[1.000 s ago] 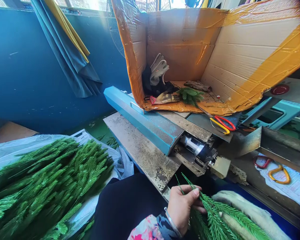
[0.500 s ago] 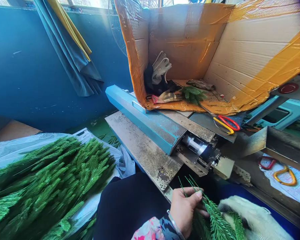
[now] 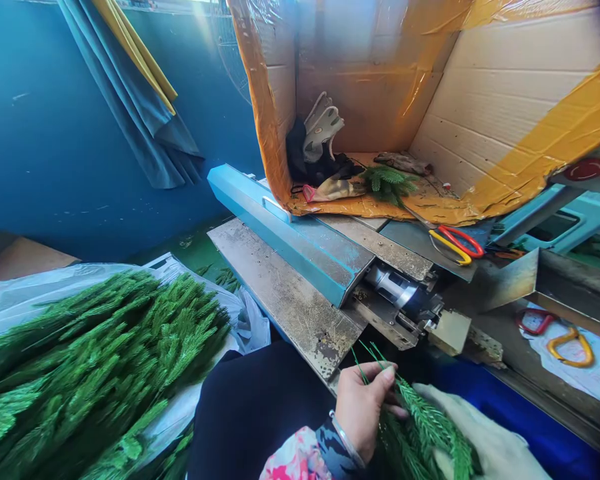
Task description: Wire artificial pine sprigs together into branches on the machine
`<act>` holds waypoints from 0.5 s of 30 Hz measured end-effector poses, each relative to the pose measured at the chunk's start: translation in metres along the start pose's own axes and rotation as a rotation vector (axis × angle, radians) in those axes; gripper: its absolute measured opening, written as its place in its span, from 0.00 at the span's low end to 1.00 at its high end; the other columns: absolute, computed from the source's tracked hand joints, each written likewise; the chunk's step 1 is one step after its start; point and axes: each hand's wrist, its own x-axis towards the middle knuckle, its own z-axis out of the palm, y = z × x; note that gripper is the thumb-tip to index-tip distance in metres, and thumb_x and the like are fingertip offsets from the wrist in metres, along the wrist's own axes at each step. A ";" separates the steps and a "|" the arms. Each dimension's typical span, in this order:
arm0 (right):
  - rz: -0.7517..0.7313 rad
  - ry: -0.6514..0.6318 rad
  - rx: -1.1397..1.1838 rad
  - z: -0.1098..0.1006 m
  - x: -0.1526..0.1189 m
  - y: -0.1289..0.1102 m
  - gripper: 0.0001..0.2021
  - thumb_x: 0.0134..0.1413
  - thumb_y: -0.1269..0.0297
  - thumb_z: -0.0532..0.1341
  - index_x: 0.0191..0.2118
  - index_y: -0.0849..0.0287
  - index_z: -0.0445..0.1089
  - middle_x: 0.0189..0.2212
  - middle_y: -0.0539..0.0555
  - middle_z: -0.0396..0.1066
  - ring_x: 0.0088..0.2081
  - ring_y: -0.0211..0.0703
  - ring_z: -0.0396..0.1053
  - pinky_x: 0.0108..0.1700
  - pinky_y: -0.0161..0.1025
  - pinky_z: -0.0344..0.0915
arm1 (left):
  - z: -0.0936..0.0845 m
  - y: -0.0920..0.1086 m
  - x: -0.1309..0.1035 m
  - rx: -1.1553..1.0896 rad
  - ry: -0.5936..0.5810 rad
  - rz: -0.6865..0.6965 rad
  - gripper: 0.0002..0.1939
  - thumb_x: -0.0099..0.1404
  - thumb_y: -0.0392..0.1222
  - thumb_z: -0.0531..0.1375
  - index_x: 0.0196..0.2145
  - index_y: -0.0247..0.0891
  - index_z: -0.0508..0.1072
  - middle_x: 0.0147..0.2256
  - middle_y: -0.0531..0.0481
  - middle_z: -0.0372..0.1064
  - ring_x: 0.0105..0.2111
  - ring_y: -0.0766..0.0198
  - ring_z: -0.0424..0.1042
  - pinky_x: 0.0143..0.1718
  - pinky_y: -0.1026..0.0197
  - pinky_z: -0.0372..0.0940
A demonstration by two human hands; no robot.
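Note:
Bare, with a bracelet at the wrist, my left hand (image 3: 363,407) pinches several artificial pine sprigs (image 3: 425,417) near their thin green stem ends, which stick up past the fingers. My right hand (image 3: 485,427), in a pale work glove, is at the needled part of the same sprigs, partly behind them, with its fingers mostly hidden. Just beyond the stem tips is the metal head (image 3: 397,290) of a machine with a blue cover (image 3: 290,237). A square metal block (image 3: 450,332) sits at its near end.
A taped cardboard box (image 3: 360,120) holding gloves and a small sprig stands on the machine. Scissors (image 3: 455,243) lie at its front; another handled tool (image 3: 570,348) lies right, beside a metal tray (image 3: 575,283). Many pine sprigs (image 3: 130,360) are heaped on white plastic at left.
My left hand has shifted slightly left and up with the sprigs. My gloved right hand has moved left, closer against them.

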 end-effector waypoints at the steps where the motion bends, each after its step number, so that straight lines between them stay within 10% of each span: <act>1: 0.022 -0.030 0.014 -0.003 0.003 -0.001 0.23 0.52 0.59 0.53 0.55 0.53 0.55 0.51 0.54 0.62 0.50 0.40 0.64 0.49 0.30 0.63 | 0.000 0.000 -0.001 -0.001 -0.023 -0.006 0.25 0.43 0.49 0.66 0.34 0.25 0.73 0.20 0.51 0.63 0.18 0.69 0.63 0.19 0.63 0.63; 15: 0.028 -0.098 0.158 -0.013 0.013 -0.006 0.22 0.55 0.56 0.51 0.55 0.54 0.57 0.54 0.54 0.59 0.55 0.40 0.57 0.55 0.32 0.57 | -0.005 -0.003 0.000 -0.065 -0.005 -0.013 0.24 0.42 0.45 0.67 0.34 0.24 0.72 0.21 0.52 0.62 0.17 0.71 0.61 0.19 0.65 0.62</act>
